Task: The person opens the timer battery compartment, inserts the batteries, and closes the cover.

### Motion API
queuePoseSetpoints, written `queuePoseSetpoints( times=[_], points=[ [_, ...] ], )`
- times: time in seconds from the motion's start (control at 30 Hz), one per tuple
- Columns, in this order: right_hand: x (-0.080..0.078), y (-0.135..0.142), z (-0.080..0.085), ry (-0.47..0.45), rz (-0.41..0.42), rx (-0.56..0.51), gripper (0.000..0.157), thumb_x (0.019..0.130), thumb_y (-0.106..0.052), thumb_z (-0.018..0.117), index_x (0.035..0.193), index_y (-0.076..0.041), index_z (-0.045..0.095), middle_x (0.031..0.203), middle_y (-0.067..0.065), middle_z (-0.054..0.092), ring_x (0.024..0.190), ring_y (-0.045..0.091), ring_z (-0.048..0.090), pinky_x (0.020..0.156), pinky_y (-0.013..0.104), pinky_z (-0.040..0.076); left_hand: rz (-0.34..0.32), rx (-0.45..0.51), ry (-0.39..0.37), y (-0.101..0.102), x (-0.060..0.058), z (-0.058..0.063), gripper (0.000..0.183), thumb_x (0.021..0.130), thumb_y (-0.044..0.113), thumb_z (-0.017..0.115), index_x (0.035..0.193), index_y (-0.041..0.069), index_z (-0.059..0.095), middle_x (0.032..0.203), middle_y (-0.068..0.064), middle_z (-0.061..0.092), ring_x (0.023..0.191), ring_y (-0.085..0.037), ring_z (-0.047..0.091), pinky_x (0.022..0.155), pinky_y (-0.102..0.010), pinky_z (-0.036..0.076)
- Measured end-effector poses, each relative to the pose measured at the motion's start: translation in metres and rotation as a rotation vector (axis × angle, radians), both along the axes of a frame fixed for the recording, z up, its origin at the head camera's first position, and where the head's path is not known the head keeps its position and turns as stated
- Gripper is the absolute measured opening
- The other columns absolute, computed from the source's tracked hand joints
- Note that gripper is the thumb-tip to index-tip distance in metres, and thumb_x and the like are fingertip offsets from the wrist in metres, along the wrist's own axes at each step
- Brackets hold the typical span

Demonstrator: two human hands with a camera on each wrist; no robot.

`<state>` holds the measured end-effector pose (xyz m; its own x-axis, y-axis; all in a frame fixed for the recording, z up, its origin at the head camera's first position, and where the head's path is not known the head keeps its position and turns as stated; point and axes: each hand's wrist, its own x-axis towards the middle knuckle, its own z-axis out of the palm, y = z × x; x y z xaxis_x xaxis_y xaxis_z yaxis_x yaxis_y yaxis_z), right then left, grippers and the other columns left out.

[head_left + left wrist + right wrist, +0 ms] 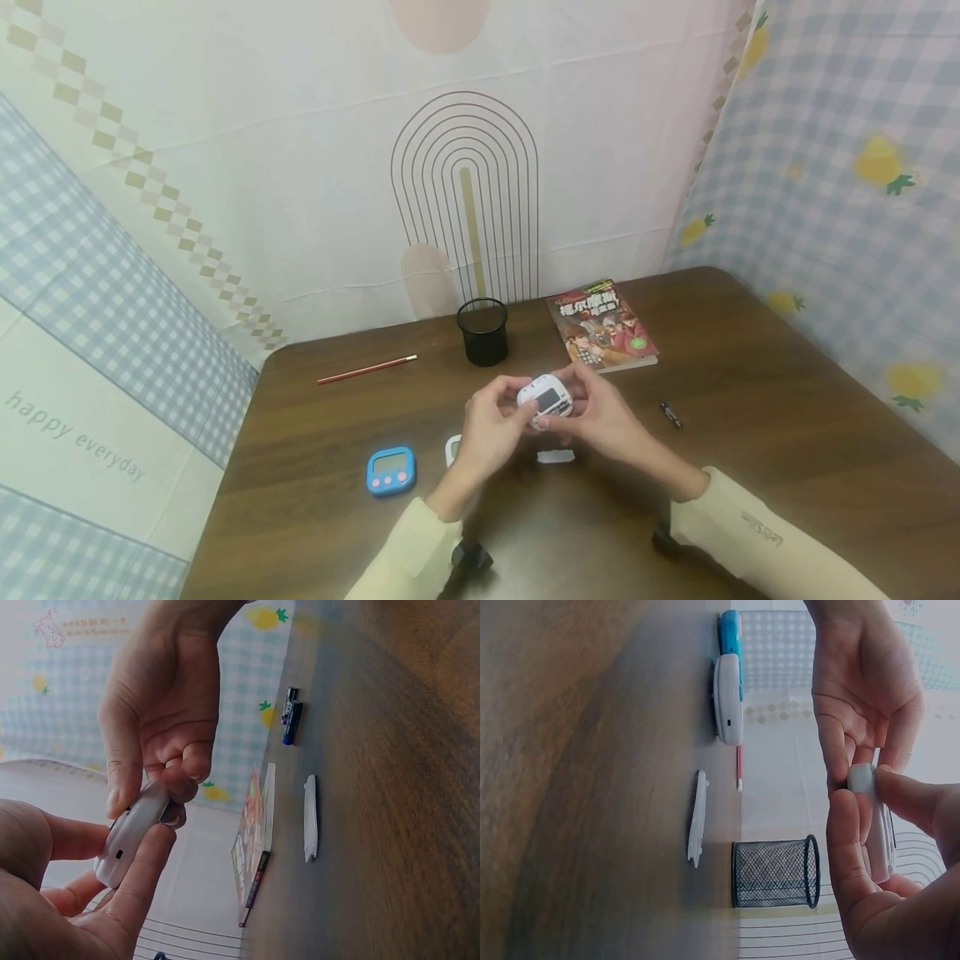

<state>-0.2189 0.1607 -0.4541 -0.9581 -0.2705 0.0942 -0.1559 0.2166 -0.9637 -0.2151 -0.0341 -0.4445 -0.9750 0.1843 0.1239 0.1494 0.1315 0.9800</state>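
Note:
A white digital timer is held up above the table between both hands, a dark grey rectangle on its upward face. My left hand pinches its left side, thumb on top. From the right, my right hand grips the other edge, its thumb at the near corner. The left wrist view shows the rounded side of this timer with a small dark slot. Below the hands lies a thin white strip, like a battery cover. A second white timer is mostly hidden behind my left hand.
At the left is a blue timer with pink buttons, and beyond it a red pencil. A black mesh pen holder stands near the wall. A comic-style book lies at the back right. Small dark batteries lie right.

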Motion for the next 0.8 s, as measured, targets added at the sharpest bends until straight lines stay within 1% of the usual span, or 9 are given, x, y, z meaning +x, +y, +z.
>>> queuePoseSetpoints(
  times=[0.17, 0.23, 0.33, 0.43, 0.5, 0.57, 0.63, 0.73, 0.8],
  points=[
    [0.0, 0.001, 0.003, -0.008, 0.022, -0.029, 0.055, 0.086, 0.003, 0.082, 0.13, 0.002, 0.049, 0.107, 0.025, 0.072, 0.073, 0.029, 0.073, 0.057, 0.044, 0.065, -0.003, 0.031, -0.001, 0.001, 0.002, 0.001, 0.026, 0.095, -0.005, 0.071, 0.121, -0.002, 0.071, 0.109, -0.022, 0.073, 0.075, -0.022, 0.076, 0.07, -0.048, 0.068],
    [0.0, 0.002, 0.004, -0.011, 0.031, -0.043, 0.055, 0.086, 0.005, 0.081, 0.13, 0.002, 0.048, 0.107, 0.026, 0.072, 0.072, 0.03, 0.073, 0.057, 0.044, 0.065, -0.007, 0.043, -0.008, 0.001, 0.002, 0.002, 0.027, 0.095, -0.005, 0.071, 0.121, -0.002, 0.07, 0.109, -0.022, 0.073, 0.075, -0.022, 0.076, 0.071, -0.047, 0.068],
    [0.001, 0.003, 0.005, -0.015, 0.04, -0.054, 0.054, 0.087, 0.006, 0.08, 0.13, 0.002, 0.048, 0.107, 0.027, 0.072, 0.073, 0.03, 0.073, 0.057, 0.045, 0.065, -0.009, 0.051, -0.016, 0.002, 0.003, 0.003, 0.027, 0.095, -0.005, 0.071, 0.122, -0.002, 0.07, 0.11, -0.022, 0.072, 0.076, -0.021, 0.076, 0.07, -0.043, 0.069],
    [0.0, 0.004, 0.005, -0.021, 0.046, -0.058, 0.054, 0.087, 0.005, 0.081, 0.13, 0.002, 0.048, 0.108, 0.027, 0.072, 0.074, 0.031, 0.074, 0.057, 0.045, 0.065, -0.013, 0.049, -0.02, 0.002, 0.003, 0.004, 0.027, 0.095, -0.005, 0.071, 0.122, -0.002, 0.07, 0.111, -0.022, 0.072, 0.077, -0.021, 0.076, 0.07, -0.041, 0.069],
    [0.0, 0.004, 0.005, -0.028, 0.051, -0.058, 0.054, 0.088, 0.003, 0.081, 0.13, 0.002, 0.048, 0.109, 0.026, 0.073, 0.074, 0.033, 0.074, 0.058, 0.043, 0.065, -0.019, 0.055, -0.023, 0.001, 0.002, 0.005, 0.028, 0.095, -0.005, 0.071, 0.123, -0.003, 0.07, 0.111, -0.022, 0.072, 0.077, -0.021, 0.076, 0.073, -0.045, 0.069],
    [-0.001, 0.005, 0.006, -0.029, 0.062, -0.055, 0.054, 0.089, 0.0, 0.081, 0.132, 0.002, 0.048, 0.111, 0.026, 0.072, 0.076, 0.035, 0.074, 0.059, 0.041, 0.065, -0.03, 0.076, -0.035, -0.001, 0.001, 0.006, 0.028, 0.095, -0.005, 0.071, 0.124, -0.004, 0.069, 0.111, -0.023, 0.072, 0.078, -0.02, 0.076, 0.074, -0.048, 0.068],
    [-0.002, 0.006, 0.008, -0.035, 0.075, -0.05, 0.054, 0.091, -0.002, 0.08, 0.134, 0.001, 0.047, 0.113, 0.026, 0.072, 0.079, 0.037, 0.074, 0.061, 0.039, 0.066, -0.039, 0.109, -0.05, -0.003, 0.0, 0.008, 0.029, 0.095, -0.006, 0.071, 0.124, -0.006, 0.069, 0.11, -0.023, 0.071, 0.079, -0.02, 0.076, 0.075, -0.048, 0.068],
    [-0.003, 0.008, 0.01, -0.045, 0.095, -0.038, 0.057, 0.093, -0.007, 0.08, 0.138, 0.003, 0.046, 0.115, 0.026, 0.072, 0.08, 0.036, 0.074, 0.063, 0.039, 0.066, -0.047, 0.148, -0.073, -0.005, -0.002, 0.008, 0.03, 0.095, -0.006, 0.071, 0.125, -0.008, 0.068, 0.109, -0.024, 0.069, 0.081, -0.02, 0.075, 0.074, -0.043, 0.069],
    [-0.004, 0.011, 0.01, -0.062, 0.102, -0.013, 0.061, 0.093, -0.01, 0.081, 0.14, 0.003, 0.045, 0.113, 0.024, 0.073, 0.078, 0.034, 0.073, 0.063, 0.038, 0.066, -0.048, 0.152, -0.077, -0.004, -0.003, 0.008, 0.03, 0.095, -0.007, 0.07, 0.126, -0.008, 0.068, 0.109, -0.024, 0.068, 0.081, -0.019, 0.075, 0.073, -0.04, 0.069]
  ],
)
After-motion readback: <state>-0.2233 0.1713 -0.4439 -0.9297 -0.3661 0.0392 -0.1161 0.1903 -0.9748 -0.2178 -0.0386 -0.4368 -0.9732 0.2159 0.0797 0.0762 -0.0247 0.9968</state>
